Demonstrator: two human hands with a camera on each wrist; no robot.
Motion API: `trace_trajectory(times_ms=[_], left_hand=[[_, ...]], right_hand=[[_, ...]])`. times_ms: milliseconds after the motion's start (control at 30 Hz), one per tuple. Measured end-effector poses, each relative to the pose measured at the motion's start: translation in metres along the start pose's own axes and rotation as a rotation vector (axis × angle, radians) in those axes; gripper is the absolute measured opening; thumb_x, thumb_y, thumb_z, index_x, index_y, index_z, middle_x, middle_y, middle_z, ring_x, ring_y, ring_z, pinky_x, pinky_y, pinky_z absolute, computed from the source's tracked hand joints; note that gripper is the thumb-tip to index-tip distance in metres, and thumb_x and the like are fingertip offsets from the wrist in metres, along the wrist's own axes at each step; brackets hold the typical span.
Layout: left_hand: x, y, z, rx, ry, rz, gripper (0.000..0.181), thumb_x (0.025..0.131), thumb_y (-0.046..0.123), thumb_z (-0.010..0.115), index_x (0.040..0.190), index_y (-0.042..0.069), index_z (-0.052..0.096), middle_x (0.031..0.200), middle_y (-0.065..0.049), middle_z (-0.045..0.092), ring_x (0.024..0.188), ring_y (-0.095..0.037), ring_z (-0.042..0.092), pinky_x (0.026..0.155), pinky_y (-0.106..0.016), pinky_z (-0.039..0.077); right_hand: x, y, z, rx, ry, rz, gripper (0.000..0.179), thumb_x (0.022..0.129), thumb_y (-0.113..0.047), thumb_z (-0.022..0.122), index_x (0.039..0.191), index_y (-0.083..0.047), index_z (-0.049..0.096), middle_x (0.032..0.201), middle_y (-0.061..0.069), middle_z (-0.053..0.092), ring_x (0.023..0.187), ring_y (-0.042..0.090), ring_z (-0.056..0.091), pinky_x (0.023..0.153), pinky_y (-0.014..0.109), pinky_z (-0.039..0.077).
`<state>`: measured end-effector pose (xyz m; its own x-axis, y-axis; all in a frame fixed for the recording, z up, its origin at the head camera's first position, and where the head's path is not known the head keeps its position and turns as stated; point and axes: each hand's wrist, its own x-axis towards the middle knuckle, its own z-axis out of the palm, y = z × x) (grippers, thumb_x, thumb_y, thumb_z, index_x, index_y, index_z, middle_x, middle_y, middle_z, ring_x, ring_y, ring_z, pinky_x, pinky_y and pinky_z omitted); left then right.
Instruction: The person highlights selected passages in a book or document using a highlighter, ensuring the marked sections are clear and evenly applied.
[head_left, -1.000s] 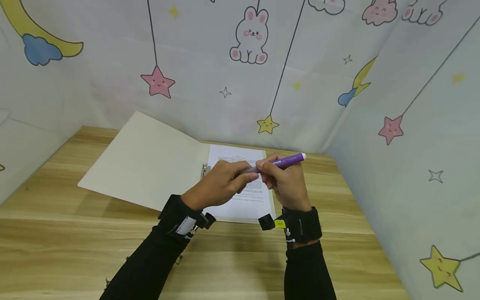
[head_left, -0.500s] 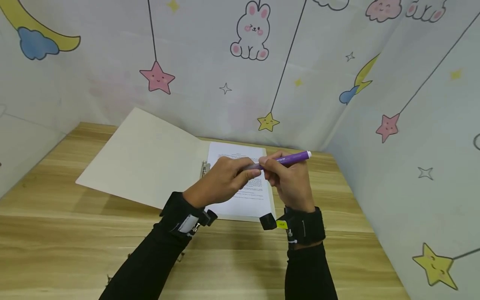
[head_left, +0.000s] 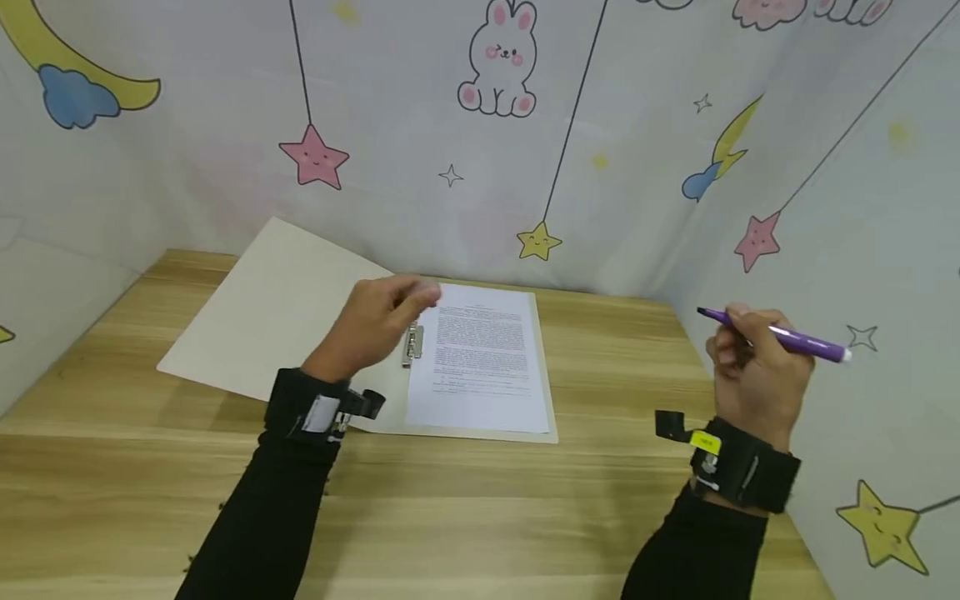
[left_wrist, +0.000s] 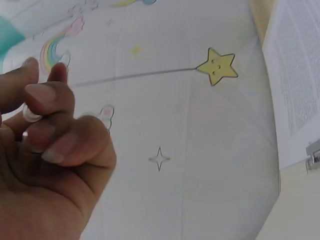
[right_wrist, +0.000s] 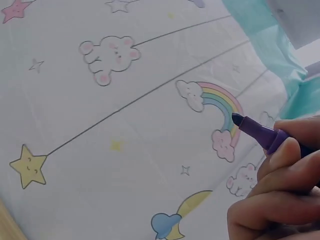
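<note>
My right hand (head_left: 761, 379) grips a purple marker (head_left: 808, 343) over the right side of the table. Its dark tip points left, and in the right wrist view the bare marker nib (right_wrist: 237, 119) shows clearly. My left hand (head_left: 371, 323) is raised over the spine of an open cream folder (head_left: 300, 267). Between its curled fingers, the left wrist view shows a small whitish, see-through marker cap (left_wrist: 31, 115), mostly hidden. A printed sheet of paper (head_left: 480, 408) lies on the folder's right half, beside a metal clip (head_left: 412, 343).
The wooden table (head_left: 450, 517) carries the folder near its back edge. A white cloth wall (head_left: 405, 217) with printed stars and a rabbit stands behind, and another wall (head_left: 810, 400) rises at the right, close to the right hand.
Both hands were together on the marker above the paper. They have parted: the right hand has moved right with the uncapped marker, the left hand left with the cap.
</note>
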<state>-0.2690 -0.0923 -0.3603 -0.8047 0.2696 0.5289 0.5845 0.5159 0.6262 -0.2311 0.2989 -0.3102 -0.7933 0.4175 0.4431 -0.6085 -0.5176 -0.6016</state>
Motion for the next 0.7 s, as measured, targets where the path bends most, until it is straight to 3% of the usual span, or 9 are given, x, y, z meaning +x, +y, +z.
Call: trace_trajectory(times_ms=[167, 300, 367, 533, 700], left_hand=[[0.007, 0.019, 0.054, 0.076, -0.173, 0.103, 0.023, 0.103, 0.025, 0.06, 0.107, 0.008, 0.074, 0.083, 0.003, 0.067, 0.075, -0.014, 0.06, 0.073, -0.034, 0.052], [-0.002, 0.032, 0.109, 0.134, -0.36, 0.17, 0.023, 0.104, 0.02, 0.059, 0.114, 0.007, 0.073, 0.103, -0.002, 0.071, 0.096, -0.015, 0.065, 0.086, -0.032, 0.053], [-0.008, 0.038, 0.136, 0.201, -0.437, 0.22, 0.024, 0.105, 0.021, 0.057, 0.116, 0.008, 0.074, 0.102, -0.002, 0.068, 0.093, -0.015, 0.063, 0.082, -0.029, 0.053], [-0.017, 0.05, 0.18, 0.365, -0.473, 0.344, 0.022, 0.104, 0.021, 0.058, 0.106, 0.009, 0.076, 0.092, -0.003, 0.058, 0.08, -0.013, 0.054, 0.07, -0.023, 0.049], [-0.016, 0.055, 0.198, 0.26, -0.497, 0.289, 0.011, 0.103, 0.016, 0.06, 0.103, 0.007, 0.067, 0.093, -0.001, 0.061, 0.081, -0.01, 0.057, 0.072, -0.022, 0.05]], right_hand=[[0.004, 0.009, 0.007, -0.153, -0.011, 0.047, 0.021, 0.085, 0.007, 0.076, 0.083, 0.017, 0.058, 0.067, 0.02, 0.06, 0.046, 0.02, 0.052, 0.037, 0.021, 0.038], [0.008, 0.011, 0.005, -0.159, 0.008, 0.039, 0.023, 0.085, 0.006, 0.077, 0.084, 0.016, 0.057, 0.068, 0.02, 0.06, 0.048, 0.02, 0.053, 0.039, 0.021, 0.041], [0.01, 0.013, 0.005, -0.154, 0.009, 0.043, 0.024, 0.084, 0.005, 0.078, 0.084, 0.016, 0.057, 0.068, 0.02, 0.06, 0.049, 0.02, 0.053, 0.04, 0.021, 0.041], [0.016, 0.018, 0.005, -0.171, -0.003, 0.05, 0.025, 0.084, 0.003, 0.079, 0.086, 0.016, 0.058, 0.069, 0.019, 0.06, 0.05, 0.02, 0.054, 0.041, 0.021, 0.042], [0.021, 0.021, 0.005, -0.207, -0.005, 0.068, 0.025, 0.084, 0.001, 0.08, 0.087, 0.016, 0.06, 0.071, 0.018, 0.062, 0.052, 0.019, 0.054, 0.043, 0.021, 0.044]])
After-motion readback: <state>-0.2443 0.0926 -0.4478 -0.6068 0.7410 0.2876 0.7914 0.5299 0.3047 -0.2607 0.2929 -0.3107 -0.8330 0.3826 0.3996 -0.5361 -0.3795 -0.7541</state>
